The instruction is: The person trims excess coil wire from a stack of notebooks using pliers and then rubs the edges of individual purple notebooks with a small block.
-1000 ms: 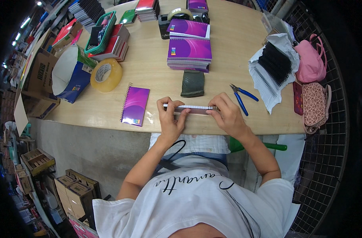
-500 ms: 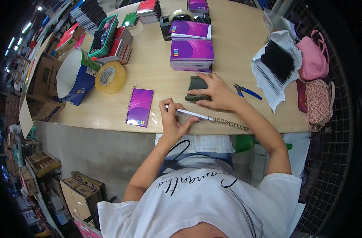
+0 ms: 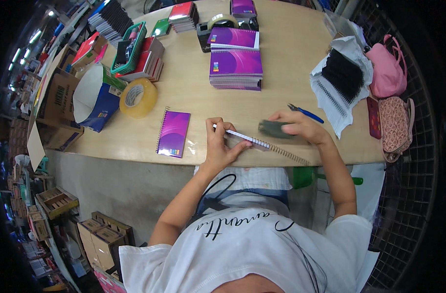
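My left hand [image 3: 221, 145] pinches a small notebook [image 3: 242, 136] stood on edge near the table's front, its white pages facing up. A metal spiral coil [image 3: 292, 156] runs partly through its holes and sticks out loose to the right. My right hand [image 3: 303, 126] grips a dark green pad [image 3: 274, 129], blurred by motion, just above the coil. What the pad is made of I cannot tell. Left of my left hand lies a finished-looking purple spiral notebook [image 3: 174, 133]. Blue-handled pliers [image 3: 308, 114] rest beyond my right hand, partly hidden by it.
A stack of purple notebooks [image 3: 235, 68] stands ahead, before a tape dispenser [image 3: 223, 20]. To the left are a yellowish tape roll [image 3: 138, 97], a blue carton [image 3: 98, 102] and a green basket [image 3: 130, 49]. Black coils [image 3: 342, 73] on paper and pink bags [image 3: 386, 68] lie right.
My right hand has lifted the dark green pad from the table and brought it right and nearer, over the coil. My left hand still holds the notebook, slightly farther right in view.
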The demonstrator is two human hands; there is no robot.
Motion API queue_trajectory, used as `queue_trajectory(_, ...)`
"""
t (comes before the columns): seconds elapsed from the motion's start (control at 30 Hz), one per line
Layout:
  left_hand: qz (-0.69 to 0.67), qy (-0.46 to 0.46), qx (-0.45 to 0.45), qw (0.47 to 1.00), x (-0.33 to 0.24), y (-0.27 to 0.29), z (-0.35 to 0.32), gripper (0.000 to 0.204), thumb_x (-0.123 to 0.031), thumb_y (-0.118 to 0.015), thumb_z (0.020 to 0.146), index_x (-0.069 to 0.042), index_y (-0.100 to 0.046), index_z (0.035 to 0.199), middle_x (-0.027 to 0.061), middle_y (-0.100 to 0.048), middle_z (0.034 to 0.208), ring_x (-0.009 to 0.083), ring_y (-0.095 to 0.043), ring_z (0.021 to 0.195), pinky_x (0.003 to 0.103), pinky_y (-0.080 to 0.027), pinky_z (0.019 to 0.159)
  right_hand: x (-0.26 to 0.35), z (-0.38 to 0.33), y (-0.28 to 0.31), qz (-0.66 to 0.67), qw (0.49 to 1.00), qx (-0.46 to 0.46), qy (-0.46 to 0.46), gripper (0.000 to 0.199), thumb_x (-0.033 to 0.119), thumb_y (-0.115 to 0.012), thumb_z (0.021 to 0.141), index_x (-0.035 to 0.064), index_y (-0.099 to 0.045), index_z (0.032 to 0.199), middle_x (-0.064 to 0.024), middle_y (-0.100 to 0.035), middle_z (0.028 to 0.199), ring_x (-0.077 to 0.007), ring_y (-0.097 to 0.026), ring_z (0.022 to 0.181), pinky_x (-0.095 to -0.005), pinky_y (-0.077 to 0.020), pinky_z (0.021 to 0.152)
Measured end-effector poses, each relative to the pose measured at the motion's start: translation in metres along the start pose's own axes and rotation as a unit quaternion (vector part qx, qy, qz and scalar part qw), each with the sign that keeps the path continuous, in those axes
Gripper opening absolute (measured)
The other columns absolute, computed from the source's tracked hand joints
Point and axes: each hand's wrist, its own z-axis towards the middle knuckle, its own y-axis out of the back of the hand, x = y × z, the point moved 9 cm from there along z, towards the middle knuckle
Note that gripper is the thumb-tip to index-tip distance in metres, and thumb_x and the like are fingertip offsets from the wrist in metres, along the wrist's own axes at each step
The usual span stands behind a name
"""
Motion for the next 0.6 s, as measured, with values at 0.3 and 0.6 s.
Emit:
queue_trajectory(0.3, -0.026, -0.046, 0.002, 0.999, -0.007, -0.003, 0.007, 0.062, -0.024, -0.09, 0.06, -0.004, -0.047, 0.099, 0.0136, -0.041, 0.098, 0.0297, -0.043, 0.094, 0.038, -0.041, 0.081, 0.002, 0.01, -0.011, -0.121, 0.992, -0.008, 0.044, 0.044, 0.034, -0.061, 0.089, -0.0017, -0.066, 0.115, -0.0152, -0.059, 0.123, -0.0249, -0.055, 0.117, -0.033, -0.0412, 0.099)
queue_trajectory(0.6, -0.047, -0.022, 0.007, 0.999, -0.001, -0.004, 0.002, 0.065, -0.019, -0.086, 0.066, -0.003, -0.043, 0.113, 0.0142, -0.042, 0.101, 0.0295, -0.044, 0.095, 0.038, -0.04, 0.085, 0.008, 0.023, -0.021, -0.158, 0.985, -0.012, 0.073, 0.036, 0.028, -0.057, 0.091, -0.0007, -0.069, 0.11, -0.0169, -0.058, 0.123, -0.0282, -0.056, 0.115, -0.0367, -0.0414, 0.099)
